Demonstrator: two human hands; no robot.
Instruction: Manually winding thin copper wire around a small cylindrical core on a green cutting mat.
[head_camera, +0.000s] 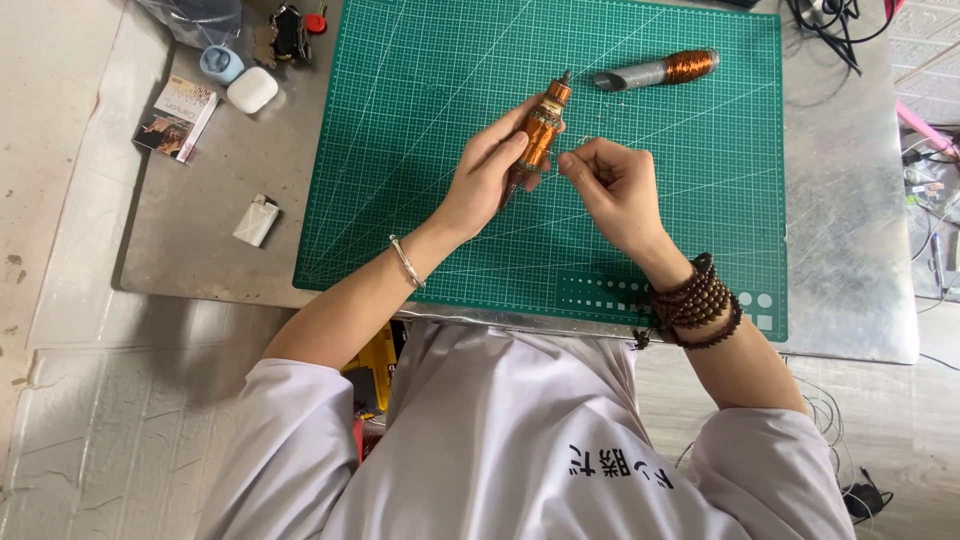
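1. Left hand (487, 172) over the middle of the green cutting mat (400, 180), fingers wrapped and clamped round a small copper-wound coil (543, 128) on a dark shaft, tilted with its top pointing far and slightly right.
2. Right hand (612, 185) just right of the coil, thumb and forefinger pressed together, probably on a thin wire running from the coil; strand too fine to make out for certain.
3. Silver bangle (407, 262) on the left wrist; stacked brown bead bracelets (697, 303) on the right wrist.
4. Second coil (658, 70), grey tube with copper winding at its right end, lying flat on the far part of the mat, well apart from both hands.
5. Mat on a grey metal tabletop (200, 220).
6. Far left on the tabletop: white rounded case (252, 89), pale blue case (220, 63) just beside it, small printed box (178, 118) nearer, white lighter (257, 220) nearer still.
7. Bunch of keys (290, 30) at the far edge, left of the mat.
8. Black cables (830, 20) at the far right corner.
9. White shirt (500, 440) filling the near middle of the view.
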